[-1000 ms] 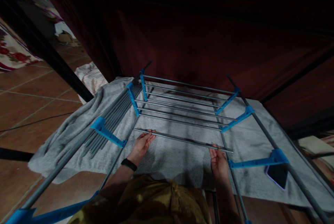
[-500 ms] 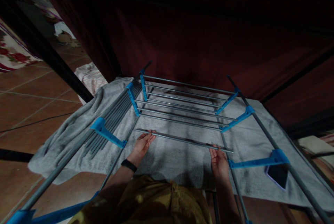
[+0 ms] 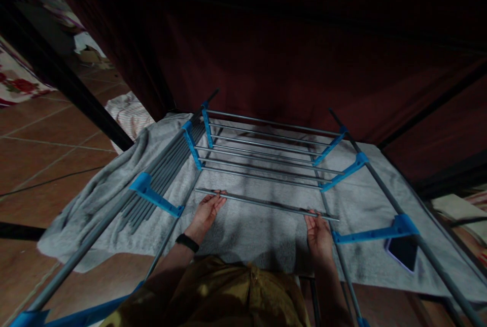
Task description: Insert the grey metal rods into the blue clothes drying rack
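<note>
A thin grey metal rod (image 3: 262, 204) is held crosswise between my two hands. Near its left end, my left hand (image 3: 207, 208) pinches it with closed fingers. My right hand (image 3: 317, 228) grips it close to the right end. The rod lies between the side poles of a rack frame, nearer to me than the cross rods (image 3: 262, 177) fitted there. A blue plastic bracket (image 3: 158, 196) is on the left pole beside my left hand. Another blue bracket (image 3: 375, 235) joins the right poles, just right of my right hand.
A bundle of loose grey rods (image 3: 160, 180) lies on the left of the grey blanket (image 3: 258, 246). A phone (image 3: 403, 252) rests on it at the right, partly under the blue bracket. Dark red curtains (image 3: 266, 63) hang behind. Black bed-frame bars (image 3: 76, 83) stand to the left.
The whole scene has shifted slightly left in view. Both hands keep their hold on the rod, which stays in about the same place within the frame.
</note>
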`<act>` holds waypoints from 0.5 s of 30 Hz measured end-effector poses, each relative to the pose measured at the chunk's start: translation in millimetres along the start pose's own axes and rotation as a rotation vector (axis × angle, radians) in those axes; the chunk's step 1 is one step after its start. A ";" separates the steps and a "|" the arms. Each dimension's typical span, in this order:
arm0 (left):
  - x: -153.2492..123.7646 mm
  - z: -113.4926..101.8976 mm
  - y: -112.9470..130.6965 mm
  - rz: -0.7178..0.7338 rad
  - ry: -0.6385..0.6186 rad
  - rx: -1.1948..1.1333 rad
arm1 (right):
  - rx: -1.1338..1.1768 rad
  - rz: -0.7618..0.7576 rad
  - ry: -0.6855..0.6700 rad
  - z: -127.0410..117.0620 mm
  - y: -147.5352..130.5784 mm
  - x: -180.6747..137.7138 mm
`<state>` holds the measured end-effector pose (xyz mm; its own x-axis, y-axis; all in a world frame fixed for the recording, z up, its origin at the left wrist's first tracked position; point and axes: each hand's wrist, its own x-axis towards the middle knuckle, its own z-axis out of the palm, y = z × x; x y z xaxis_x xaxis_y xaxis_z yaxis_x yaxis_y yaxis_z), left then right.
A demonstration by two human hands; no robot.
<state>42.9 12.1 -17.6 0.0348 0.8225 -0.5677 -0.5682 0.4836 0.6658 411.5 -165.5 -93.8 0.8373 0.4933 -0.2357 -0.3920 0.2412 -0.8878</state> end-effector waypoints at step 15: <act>0.7 -1.0 -1.3 0.009 -0.003 0.013 | 0.058 0.037 0.016 3.1 -3.6 -3.0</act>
<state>42.8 11.8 -19.3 0.0323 0.8278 -0.5601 -0.5574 0.4801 0.6774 409.2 -165.3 -88.7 0.8277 0.4891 -0.2751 -0.4442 0.2713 -0.8539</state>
